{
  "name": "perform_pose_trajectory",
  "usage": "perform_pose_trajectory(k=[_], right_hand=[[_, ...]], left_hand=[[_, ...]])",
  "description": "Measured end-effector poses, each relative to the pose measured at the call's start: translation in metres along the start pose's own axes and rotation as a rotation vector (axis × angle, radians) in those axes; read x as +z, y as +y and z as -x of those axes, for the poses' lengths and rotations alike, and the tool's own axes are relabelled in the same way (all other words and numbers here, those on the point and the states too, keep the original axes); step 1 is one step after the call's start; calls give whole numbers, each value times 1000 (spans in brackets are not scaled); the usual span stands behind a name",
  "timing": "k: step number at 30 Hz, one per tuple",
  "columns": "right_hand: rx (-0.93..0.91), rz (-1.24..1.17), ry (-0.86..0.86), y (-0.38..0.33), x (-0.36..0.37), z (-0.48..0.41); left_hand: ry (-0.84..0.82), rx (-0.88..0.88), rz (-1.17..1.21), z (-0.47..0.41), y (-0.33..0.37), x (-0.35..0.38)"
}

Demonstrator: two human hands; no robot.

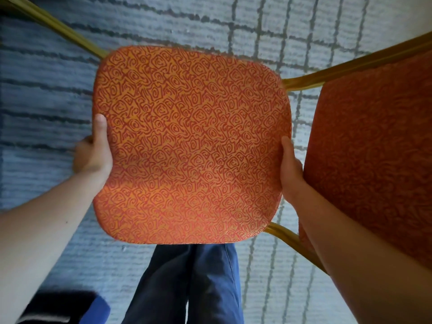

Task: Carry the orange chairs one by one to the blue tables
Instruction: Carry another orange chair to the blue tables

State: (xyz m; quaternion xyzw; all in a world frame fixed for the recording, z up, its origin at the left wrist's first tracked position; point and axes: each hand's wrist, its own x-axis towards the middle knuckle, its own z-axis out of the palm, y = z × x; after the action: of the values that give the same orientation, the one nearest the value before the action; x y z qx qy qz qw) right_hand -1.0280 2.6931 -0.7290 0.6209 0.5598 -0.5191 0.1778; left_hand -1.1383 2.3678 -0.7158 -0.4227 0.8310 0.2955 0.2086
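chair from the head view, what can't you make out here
Head view:
- Left hand fingertips: hidden under the seat; the thumb shows.
- Right hand fingers: hidden between seat and backrest.
- Legs: ends cut off by the frame edges or hidden by the seat.
- Dark and blue thing, bottom left: blurred, cut by the edge.
- Tables: none in view.

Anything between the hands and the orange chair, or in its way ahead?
No. The left hand and right hand grip the orange chair by opposite seat edges. Only carpet shows beyond it; the tables are out of view.
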Motion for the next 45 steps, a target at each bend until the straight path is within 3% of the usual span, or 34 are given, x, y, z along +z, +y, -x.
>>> perform_pose_trajectory(k=[5, 10, 13, 18, 23, 31, 45], right_hand=[[-24, 38, -63, -4, -4, 18], [-67, 77, -49, -13, -11, 55], [-99, 95, -97, -21, -21, 83], [-184, 77, -154, -42, -41, 147], [-254, 66, -244, -66, -69, 216], [-422, 150, -263, -80, -112, 298], [-666, 307, -321, -45, -181, 378]], left_hand=[[-25, 49, -66, 5, 6, -3], [-25, 207, 35, 28, 20, -7], [-51, 216, 115, 57, 40, -18], [-235, 252, 169, 124, 64, -51], [-443, 334, 18, 200, 72, -100], [-444, 400, 20, 286, 74, -166], [-441, 593, 82, 361, 15, -218]])
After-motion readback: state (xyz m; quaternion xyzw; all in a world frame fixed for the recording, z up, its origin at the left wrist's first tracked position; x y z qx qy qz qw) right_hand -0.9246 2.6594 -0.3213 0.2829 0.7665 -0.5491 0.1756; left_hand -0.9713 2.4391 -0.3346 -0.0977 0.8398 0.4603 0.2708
